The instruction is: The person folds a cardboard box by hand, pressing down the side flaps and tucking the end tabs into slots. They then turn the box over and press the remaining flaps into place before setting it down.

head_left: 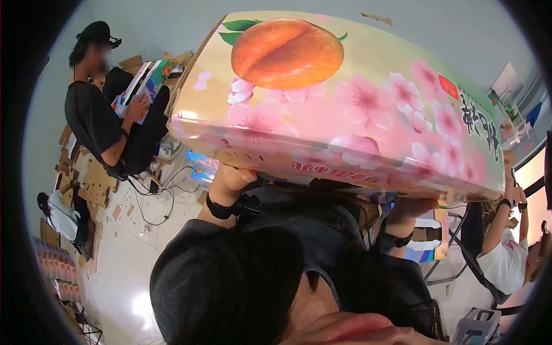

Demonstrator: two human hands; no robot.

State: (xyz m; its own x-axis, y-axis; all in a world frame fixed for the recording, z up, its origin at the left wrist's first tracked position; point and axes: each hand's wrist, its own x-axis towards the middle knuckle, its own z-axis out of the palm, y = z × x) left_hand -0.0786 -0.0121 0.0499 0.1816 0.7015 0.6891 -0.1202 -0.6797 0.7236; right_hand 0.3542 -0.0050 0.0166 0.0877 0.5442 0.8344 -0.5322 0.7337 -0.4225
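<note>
A large carton (345, 109) printed with a peach and pink blossoms is held up in front of me, tilted, and fills the upper middle of the view. Its near lower edge rests against my left hand (233, 177), whose thumb shows while the other fingers go out of sight beneath. Farther right, my right hand (417, 207) is on the same carton near its lower right end, mostly covered by it. Both wrists wear black bands. What lies behind the carton is hidden.
At the left, a seated person (95, 109) in black handles a colourful carton (146, 83). Cardboard scraps (98, 181) and a cable (167, 215) lie on the floor. Another person (506, 253) in white is at the right, near a partly seen carton (428, 233) and a grey case (477, 326).
</note>
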